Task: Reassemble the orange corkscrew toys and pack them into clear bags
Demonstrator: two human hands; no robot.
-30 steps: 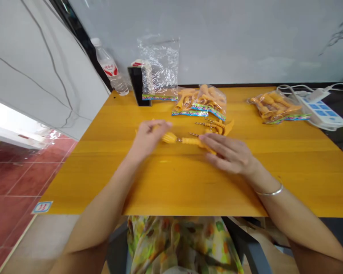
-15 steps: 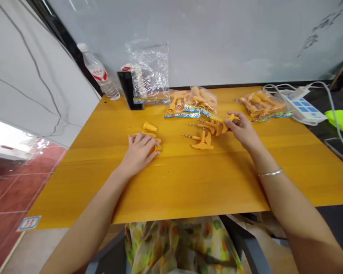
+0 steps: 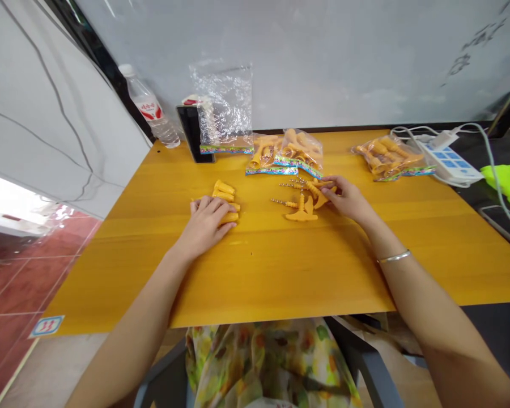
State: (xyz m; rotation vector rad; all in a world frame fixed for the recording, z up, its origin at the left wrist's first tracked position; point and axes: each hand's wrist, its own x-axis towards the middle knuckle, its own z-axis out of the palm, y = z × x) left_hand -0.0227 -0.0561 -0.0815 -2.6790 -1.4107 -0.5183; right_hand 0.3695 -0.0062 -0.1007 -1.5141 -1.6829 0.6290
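Observation:
My left hand (image 3: 206,224) lies over a small group of orange plastic cone-shaped pieces (image 3: 223,192), and its fingers cover part of them. My right hand (image 3: 346,198) pinches an orange plastic piece (image 3: 321,195) among a loose cluster with metal-tipped stems. Just left of those fingers, a T-shaped orange piece (image 3: 301,214) lies flat with a thin threaded stem (image 3: 285,203). Both hands are over the wooden table (image 3: 280,272). Two plastic bags of orange pieces with colourful header strips (image 3: 284,156) (image 3: 386,160) lie towards the back.
An empty clear plastic bag (image 3: 223,105) stands against a black upright object (image 3: 191,127), beside a water bottle (image 3: 148,110). A white power strip (image 3: 450,161) with cables, a green object (image 3: 508,184) and a dark slab (image 3: 501,224) lie right of the table.
My left hand has moved from the middle of the table to the left, onto the cone pieces. My right hand has come down from the cluster's upper right onto its right side.

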